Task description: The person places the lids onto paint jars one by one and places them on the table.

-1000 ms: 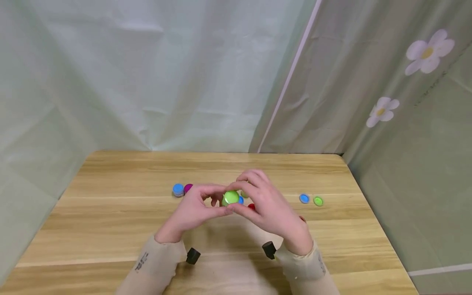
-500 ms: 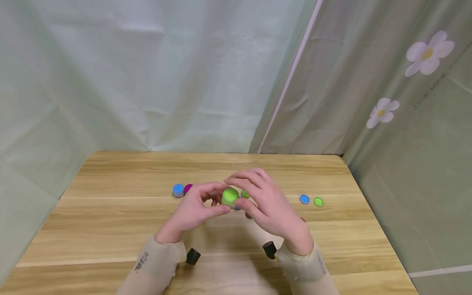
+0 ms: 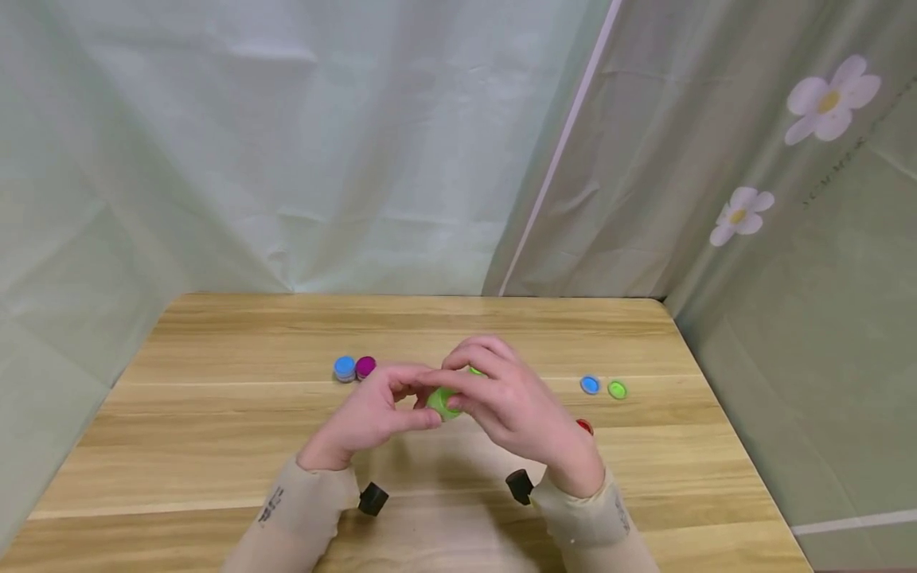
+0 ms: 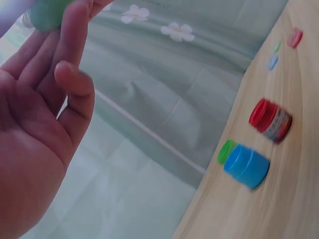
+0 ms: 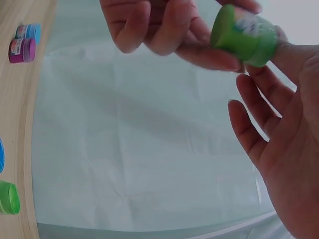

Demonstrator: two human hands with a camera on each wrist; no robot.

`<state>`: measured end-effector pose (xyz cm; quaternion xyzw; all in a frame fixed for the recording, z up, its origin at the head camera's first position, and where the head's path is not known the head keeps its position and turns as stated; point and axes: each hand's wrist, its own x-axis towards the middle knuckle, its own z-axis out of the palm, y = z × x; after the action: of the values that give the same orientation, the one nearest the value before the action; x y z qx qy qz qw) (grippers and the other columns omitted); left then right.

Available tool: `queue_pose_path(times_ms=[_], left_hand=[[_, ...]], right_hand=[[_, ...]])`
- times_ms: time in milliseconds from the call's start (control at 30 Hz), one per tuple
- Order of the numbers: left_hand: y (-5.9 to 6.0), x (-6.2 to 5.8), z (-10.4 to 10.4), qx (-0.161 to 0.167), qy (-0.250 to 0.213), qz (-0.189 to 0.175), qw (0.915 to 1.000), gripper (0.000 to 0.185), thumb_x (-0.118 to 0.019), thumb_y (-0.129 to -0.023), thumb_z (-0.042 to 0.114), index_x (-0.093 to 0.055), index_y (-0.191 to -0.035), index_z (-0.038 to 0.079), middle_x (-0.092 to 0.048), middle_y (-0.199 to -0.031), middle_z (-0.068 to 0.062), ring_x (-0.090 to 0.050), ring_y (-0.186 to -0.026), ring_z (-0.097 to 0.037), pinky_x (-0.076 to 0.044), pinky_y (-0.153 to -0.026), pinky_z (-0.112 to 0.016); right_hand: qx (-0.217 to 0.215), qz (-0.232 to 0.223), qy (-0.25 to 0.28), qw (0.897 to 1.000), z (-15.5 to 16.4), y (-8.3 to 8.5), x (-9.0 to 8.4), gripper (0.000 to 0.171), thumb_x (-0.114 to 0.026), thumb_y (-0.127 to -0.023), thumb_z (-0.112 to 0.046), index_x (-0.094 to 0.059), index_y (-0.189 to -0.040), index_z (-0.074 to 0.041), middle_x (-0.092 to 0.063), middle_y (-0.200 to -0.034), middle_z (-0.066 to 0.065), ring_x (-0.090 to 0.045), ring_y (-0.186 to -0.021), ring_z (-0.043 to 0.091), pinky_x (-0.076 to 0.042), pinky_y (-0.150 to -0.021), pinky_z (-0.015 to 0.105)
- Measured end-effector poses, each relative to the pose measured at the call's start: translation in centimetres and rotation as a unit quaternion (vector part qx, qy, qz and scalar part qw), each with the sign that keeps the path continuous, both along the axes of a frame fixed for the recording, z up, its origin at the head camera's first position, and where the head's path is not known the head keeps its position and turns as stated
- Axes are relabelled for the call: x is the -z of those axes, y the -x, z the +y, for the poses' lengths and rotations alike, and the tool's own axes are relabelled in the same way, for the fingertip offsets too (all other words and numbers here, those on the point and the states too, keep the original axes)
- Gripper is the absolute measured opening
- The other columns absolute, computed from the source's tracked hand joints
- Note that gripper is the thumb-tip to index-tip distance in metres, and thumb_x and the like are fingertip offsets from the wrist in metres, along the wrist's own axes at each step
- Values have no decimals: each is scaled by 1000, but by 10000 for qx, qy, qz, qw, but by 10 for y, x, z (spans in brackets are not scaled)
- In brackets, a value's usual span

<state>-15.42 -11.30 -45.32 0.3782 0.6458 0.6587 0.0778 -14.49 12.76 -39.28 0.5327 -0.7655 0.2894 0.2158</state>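
Note:
Above the middle of the table, a small green jar (image 3: 442,404) with a label is held tilted between both hands. My left hand (image 3: 368,414) grips its side with thumb and fingers. My right hand (image 3: 505,398) curls over its upper end, thumb and fingers pinching there. The right wrist view shows the jar (image 5: 244,35) between the fingertips of both hands. In the left wrist view, a blue jar (image 4: 246,167), a green jar (image 4: 227,151) and a red jar (image 4: 271,119) stand on the table; the right hand mostly hides them in the head view.
To the left stand a blue-topped jar (image 3: 345,368) and a purple-topped jar (image 3: 366,365), side by side. A blue lid (image 3: 590,385), a green lid (image 3: 618,390) and a red lid (image 3: 584,426) lie to the right. Curtains hang behind the wooden table (image 3: 251,334).
The right hand drew slightly off the green jar, then closed in on its upper end again. The jar has tipped and come a little lower; the left hand keeps its grip.

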Motion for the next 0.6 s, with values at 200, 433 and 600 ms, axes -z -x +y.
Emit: queue_pose_path(times_ms=[200, 433, 600], left_hand=[[-1, 3, 0, 811, -541, -447, 9942, 27, -70, -103, 2, -72, -129, 7, -76, -107, -1, -73, -84, -20, -62, -79, -37], [-2, 2, 0, 908, -722, -566, 9916, 30, -73, -103, 10, -71, -133, 9, -77, -111, -2, -74, -83, -18, -63, -78, -38], [-1, 1, 1, 453, -444, -504, 9967, 37, -82, -97, 21, -72, -129, 6, -78, -109, 0, -73, -90, -15, -61, -76, -34]], right_hand=[[-238, 131, 239, 9993, 0, 1, -2, 35, -47, -116, -28, -73, -132, -11, -66, -119, 3, -58, -120, 27, -45, -108, 41], [-279, 124, 248, 9992, -1, 1, -2, 38, -48, -115, -33, -73, -132, -11, -66, -120, 4, -58, -120, 27, -45, -108, 41], [72, -95, 114, 9999, -1, -1, 0, 47, -44, -112, -46, -75, -125, -13, -63, -118, 2, -56, -119, 26, -45, -107, 39]])
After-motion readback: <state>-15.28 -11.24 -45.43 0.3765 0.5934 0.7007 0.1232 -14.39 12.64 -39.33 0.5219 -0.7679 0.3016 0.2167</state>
